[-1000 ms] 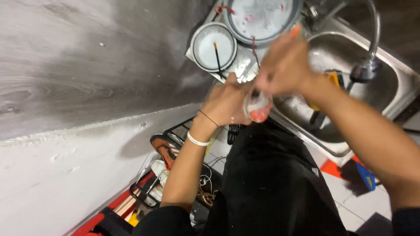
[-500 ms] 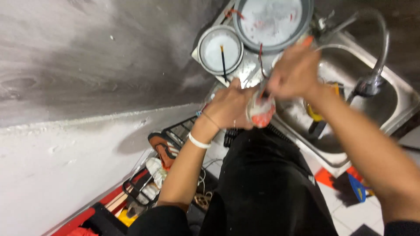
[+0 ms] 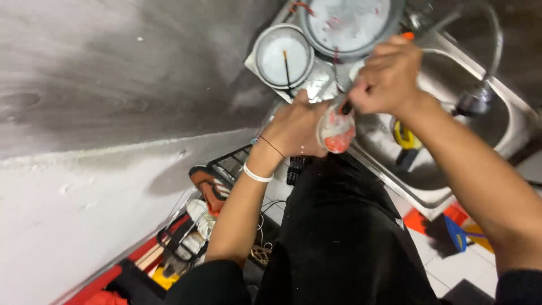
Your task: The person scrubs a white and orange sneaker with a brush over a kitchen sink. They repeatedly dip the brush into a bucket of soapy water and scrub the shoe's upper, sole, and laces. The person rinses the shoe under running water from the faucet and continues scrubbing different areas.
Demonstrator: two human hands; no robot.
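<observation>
While my left hand wraps round a small clear cup smeared red and white inside, fingers closed on its wall, I keep it tipped with the mouth toward me, just off the worktop's front edge by the sink, likely so the inside is reachable and drips fall clear. My right hand is fisted tight on a thin dark-handled tool, tip down in the cup; an orange end shows above the knuckles, brush or scraper I cannot tell. On the worktop near the sink-side corner sit a small white bowl with a stick across it and a bigger round pan, both on foil. A yellow thing lies in the sink.
</observation>
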